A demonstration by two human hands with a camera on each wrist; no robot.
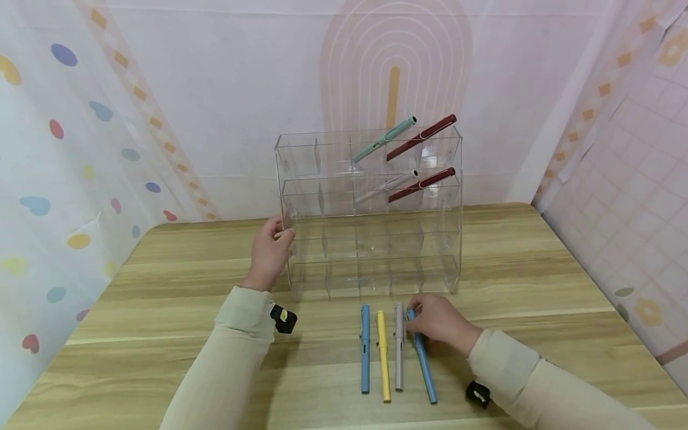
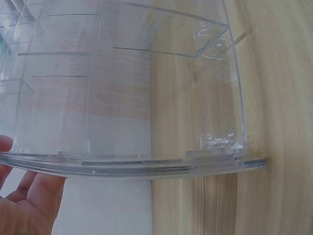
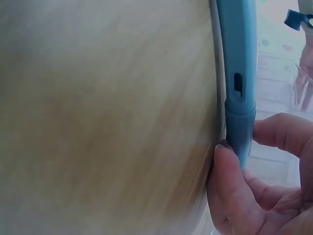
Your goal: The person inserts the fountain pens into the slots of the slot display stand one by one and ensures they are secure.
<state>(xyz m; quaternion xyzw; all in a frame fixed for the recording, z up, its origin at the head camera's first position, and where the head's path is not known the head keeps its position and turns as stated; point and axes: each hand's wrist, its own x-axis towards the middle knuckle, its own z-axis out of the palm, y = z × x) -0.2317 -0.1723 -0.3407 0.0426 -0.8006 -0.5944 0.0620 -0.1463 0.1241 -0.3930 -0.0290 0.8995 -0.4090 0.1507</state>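
A clear acrylic pen rack (image 1: 371, 239) with several tiers stands upright on the table. My left hand (image 1: 270, 251) grips its left side panel, with the thumb and fingers on either face of the panel's edge (image 2: 137, 166) in the left wrist view. My right hand (image 1: 443, 322) pinches a blue pen (image 1: 426, 373) by its cap end; the pen lies at a slant at the right of the row. Beside it lie a grey pen (image 1: 399, 358), a yellow pen (image 1: 383, 364) and another blue pen (image 1: 365, 358). The right wrist view shows the pinched blue pen (image 3: 239, 58) between thumb and fingers.
On the rack's top tier lean a mint green pen (image 1: 384, 140) and a dark red pen (image 1: 421, 138). One tier below lean a whitish pen (image 1: 387, 187) and another dark red pen (image 1: 421, 185). Behind the wooden table (image 1: 188, 280) hangs a patterned curtain (image 1: 226, 107).
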